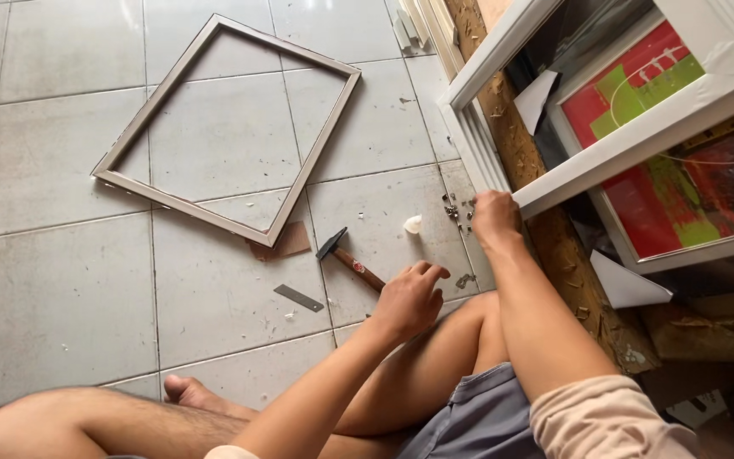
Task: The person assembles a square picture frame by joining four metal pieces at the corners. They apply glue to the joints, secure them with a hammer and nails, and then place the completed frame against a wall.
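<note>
Wooden-handled hammer (348,258) under left hand (408,299), right hand (494,218) gripping white frame (503,183)

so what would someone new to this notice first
Probably the empty wooden frame lying flat on the grey tiled floor at upper left, and the bright red and green picture in a white frame at upper right. Between them, the left hand rests on a hammer handle, while the right hand grips the white frame's corner beside small scattered metal bits.

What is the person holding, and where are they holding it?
The left hand holds the hammer by the end of its wooden handle. The right hand grips the lower corner of the white frame.
</note>
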